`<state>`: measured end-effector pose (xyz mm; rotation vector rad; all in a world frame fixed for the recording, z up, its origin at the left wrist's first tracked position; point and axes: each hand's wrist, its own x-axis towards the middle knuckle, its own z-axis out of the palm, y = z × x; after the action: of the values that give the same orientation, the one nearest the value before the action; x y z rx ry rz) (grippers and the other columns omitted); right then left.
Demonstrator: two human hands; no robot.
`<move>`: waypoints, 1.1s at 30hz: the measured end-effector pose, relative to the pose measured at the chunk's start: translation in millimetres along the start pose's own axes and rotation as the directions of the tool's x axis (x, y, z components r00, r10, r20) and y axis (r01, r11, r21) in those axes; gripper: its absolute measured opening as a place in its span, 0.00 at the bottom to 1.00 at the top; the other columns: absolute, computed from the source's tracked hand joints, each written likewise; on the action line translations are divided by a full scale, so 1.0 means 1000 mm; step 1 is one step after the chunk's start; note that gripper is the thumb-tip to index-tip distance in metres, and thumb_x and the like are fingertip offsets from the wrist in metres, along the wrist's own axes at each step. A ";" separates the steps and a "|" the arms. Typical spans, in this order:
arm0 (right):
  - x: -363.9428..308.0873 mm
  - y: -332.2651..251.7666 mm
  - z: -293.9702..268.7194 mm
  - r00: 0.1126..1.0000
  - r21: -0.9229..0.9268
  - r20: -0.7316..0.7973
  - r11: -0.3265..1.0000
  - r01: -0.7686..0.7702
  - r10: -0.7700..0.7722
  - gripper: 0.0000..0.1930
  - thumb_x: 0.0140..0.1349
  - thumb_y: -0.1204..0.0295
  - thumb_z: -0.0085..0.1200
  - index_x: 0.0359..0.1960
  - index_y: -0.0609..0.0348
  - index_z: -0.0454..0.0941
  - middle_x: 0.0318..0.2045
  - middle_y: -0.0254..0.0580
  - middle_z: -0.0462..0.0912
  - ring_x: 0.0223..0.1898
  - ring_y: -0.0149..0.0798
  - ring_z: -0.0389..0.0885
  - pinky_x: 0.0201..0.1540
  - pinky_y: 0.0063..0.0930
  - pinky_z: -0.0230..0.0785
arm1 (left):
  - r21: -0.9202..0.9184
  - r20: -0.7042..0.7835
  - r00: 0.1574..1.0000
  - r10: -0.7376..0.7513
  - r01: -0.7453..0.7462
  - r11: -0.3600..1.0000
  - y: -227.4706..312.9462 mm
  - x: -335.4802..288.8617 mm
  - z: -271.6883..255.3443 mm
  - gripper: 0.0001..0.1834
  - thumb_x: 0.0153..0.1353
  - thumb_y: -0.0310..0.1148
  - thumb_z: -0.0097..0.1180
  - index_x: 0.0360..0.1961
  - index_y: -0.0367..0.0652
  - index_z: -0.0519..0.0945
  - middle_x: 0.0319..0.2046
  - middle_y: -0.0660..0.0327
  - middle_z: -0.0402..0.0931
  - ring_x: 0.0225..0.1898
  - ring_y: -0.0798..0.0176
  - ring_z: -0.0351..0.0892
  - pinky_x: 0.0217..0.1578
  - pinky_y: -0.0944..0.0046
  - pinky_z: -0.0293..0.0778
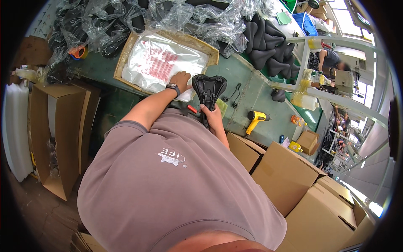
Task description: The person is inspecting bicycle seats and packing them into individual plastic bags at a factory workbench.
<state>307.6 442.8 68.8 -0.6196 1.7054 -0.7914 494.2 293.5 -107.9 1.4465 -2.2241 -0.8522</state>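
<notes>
My right hand [213,118] is closed round the narrow nose of a black bicycle saddle [208,89], whose underside, with its rails, faces up. To the left, a shallow cardboard tray [213,53] holds a stack of clear plastic bags [142,63] with red print. My left hand [180,80], with a watch on the wrist, lies at the stack's near right corner. Its fingers are bent down onto the top plastic bag, and the fingertips are partly hidden. Part of a bag hangs over the tray's near edge below that hand.
A yellow heat gun [257,121] lies on the green workbench [247,94] at right. Black saddles [268,44] are piled farther back, and film-wrapped ones [176,21] at far left. Cardboard boxes [281,178] stand close on my right, with another open box [58,134] at left.
</notes>
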 end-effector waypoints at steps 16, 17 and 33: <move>0.038 0.017 0.030 0.937 -0.206 0.024 0.915 0.345 -0.348 0.41 0.66 0.66 0.76 0.76 0.66 0.69 0.50 0.55 0.91 0.46 0.48 0.93 0.53 0.41 0.83 | -0.487 0.163 0.928 -0.335 0.371 0.791 -0.058 -0.013 0.007 0.16 0.82 0.34 0.51 0.45 0.36 0.88 0.35 0.50 0.92 0.39 0.52 0.93 0.46 0.53 0.85; 0.051 0.020 0.040 0.834 -0.440 0.002 0.748 0.496 -0.552 0.44 0.66 0.65 0.76 0.80 0.65 0.65 0.52 0.61 0.92 0.49 0.54 0.93 0.55 0.44 0.83 | -0.479 0.155 0.930 -0.333 0.365 0.798 -0.059 -0.014 0.003 0.16 0.82 0.34 0.51 0.45 0.36 0.88 0.35 0.50 0.92 0.39 0.52 0.93 0.46 0.53 0.85; 0.060 -0.002 0.072 0.669 -0.456 0.247 0.525 0.718 -0.701 0.47 0.67 0.68 0.75 0.85 0.49 0.62 0.59 0.64 0.85 0.59 0.68 0.86 0.58 0.56 0.80 | -0.572 -0.243 0.839 -0.487 0.281 0.771 -0.089 -0.014 -0.140 0.17 0.73 0.43 0.71 0.46 0.37 0.93 0.36 0.55 0.93 0.37 0.59 0.92 0.41 0.58 0.83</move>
<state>361.8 382.5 21.0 -1.8032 1.6133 -0.8474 643.5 239.2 -59.8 1.6415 -1.2791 -1.0826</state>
